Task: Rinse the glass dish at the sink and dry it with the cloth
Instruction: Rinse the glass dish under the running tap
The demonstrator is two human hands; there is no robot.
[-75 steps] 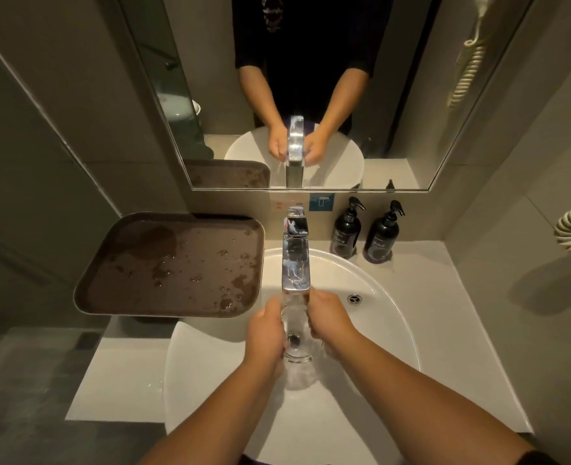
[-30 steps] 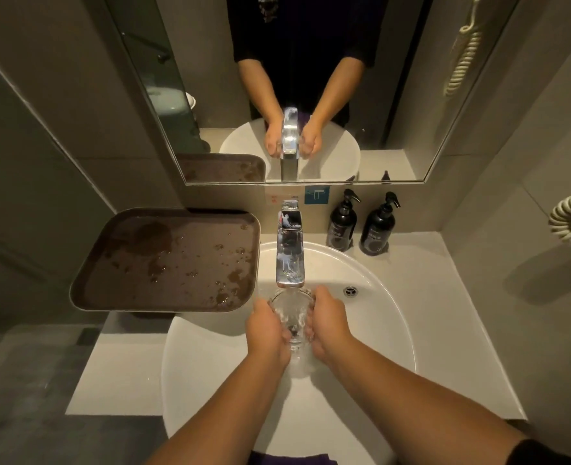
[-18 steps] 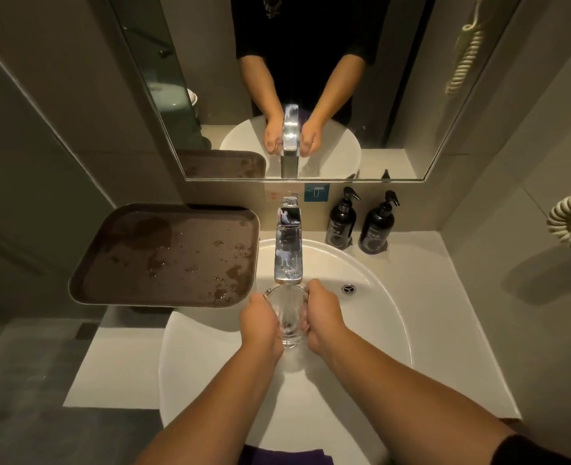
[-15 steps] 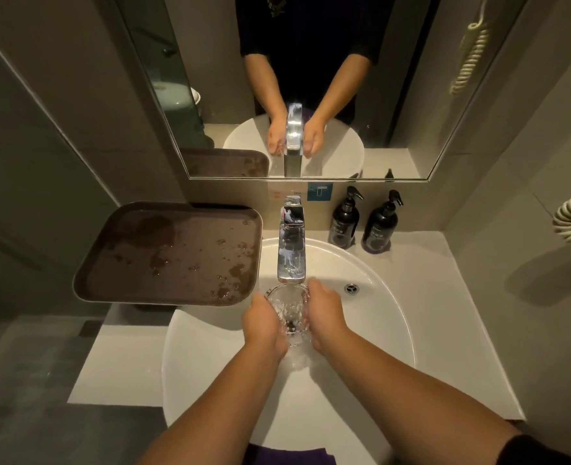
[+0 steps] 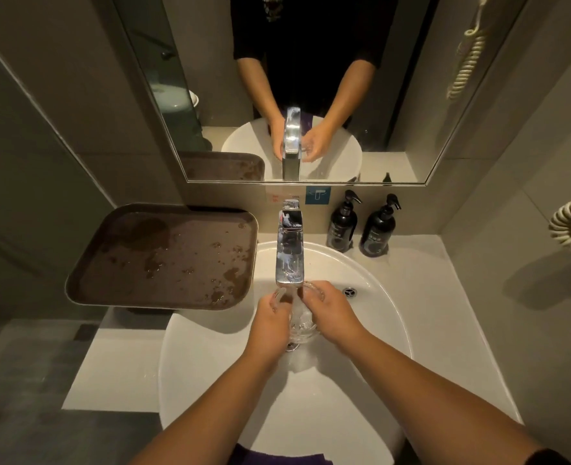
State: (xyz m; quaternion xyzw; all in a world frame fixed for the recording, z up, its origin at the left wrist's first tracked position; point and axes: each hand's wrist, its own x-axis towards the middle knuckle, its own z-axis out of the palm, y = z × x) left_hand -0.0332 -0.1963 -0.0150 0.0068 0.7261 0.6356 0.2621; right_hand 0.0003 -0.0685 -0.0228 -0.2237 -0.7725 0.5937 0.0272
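White sink [image 5: 371, 333], glass dish [image 5: 302, 325] half-hidden between both hands.

Tap [image 5: 290, 260] and both hands are covering most of the glass dish [image 5: 302, 325]. Purple cloth [image 5: 279, 457] is being cropped by bottom edge. Bottle [image 5: 341, 226] labels staying unreadable.

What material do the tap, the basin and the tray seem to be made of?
Tap: polished metal, probably chromed, mirror reflections. Basin: glossy white, likely ceramic, smooth sheen. Tray: dark brown with a paler rim, water beading on it; plastic or coated metal, unclear.
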